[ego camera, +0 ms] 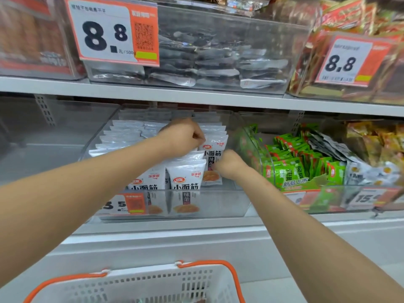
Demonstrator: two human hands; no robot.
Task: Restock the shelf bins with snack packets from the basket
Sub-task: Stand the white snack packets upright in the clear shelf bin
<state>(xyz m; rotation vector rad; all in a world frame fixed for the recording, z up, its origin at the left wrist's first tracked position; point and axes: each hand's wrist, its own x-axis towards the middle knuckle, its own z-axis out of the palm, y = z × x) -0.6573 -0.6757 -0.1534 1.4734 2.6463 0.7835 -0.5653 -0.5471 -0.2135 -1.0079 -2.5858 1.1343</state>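
Observation:
White snack packets [185,176] with black lettering stand in rows inside a clear bin [209,202] on the middle shelf. Both my hands are inside this bin. My left hand [181,136] pinches the top edge of an upright white packet [215,147] at the right of the rows. My right hand [229,165] holds the same packet lower down on its right side, fingers curled against it. The white basket [153,283] with orange handles sits below at the bottom edge; what it holds is hidden.
To the right, a bin [258,149] holds green packets [290,169] and silver ones. The upper shelf carries a bin of silver packets [218,62] with an 8.8 price tag [113,31], and red-orange packets [349,22] at right. The bin at left [43,138] looks bare.

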